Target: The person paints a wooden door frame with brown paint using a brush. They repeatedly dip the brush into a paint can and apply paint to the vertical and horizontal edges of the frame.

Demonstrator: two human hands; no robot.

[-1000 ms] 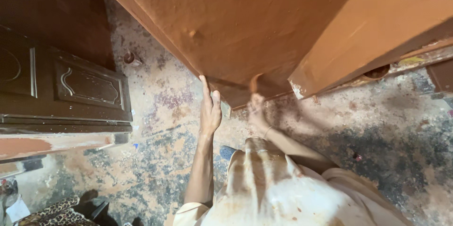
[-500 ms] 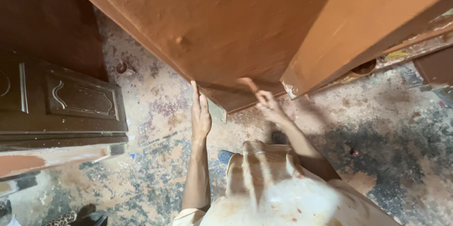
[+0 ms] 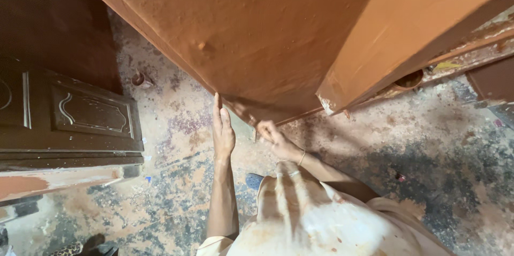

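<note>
A large orange-brown primed door panel is filling the top of the view, tilting over the person and running from upper left down to its lower edge near the middle; a second orange-brown board is leaning beside it on the right, its chipped lower corner showing pale. Beneath both, a stained concrete floor is spreading out, mottled with grey, rust and purple patches. At the left, a dark brown carved door is lying flat on a paint-smeared support, well apart from the hands. The person's pale, paint-spotted garment is taking up the bottom centre. The left hand is stretching up with fingers straight and together, the fingertips touching the lower edge of the door panel, the palm flat and gripping nothing; the right hand is curling just below that same edge, fingers bent around something small, though what it is cannot be told; a thin bangle is sitting on its wrist. The two hands are apart, near each other. A small round dark lid is lying on the floor further off.
</note>
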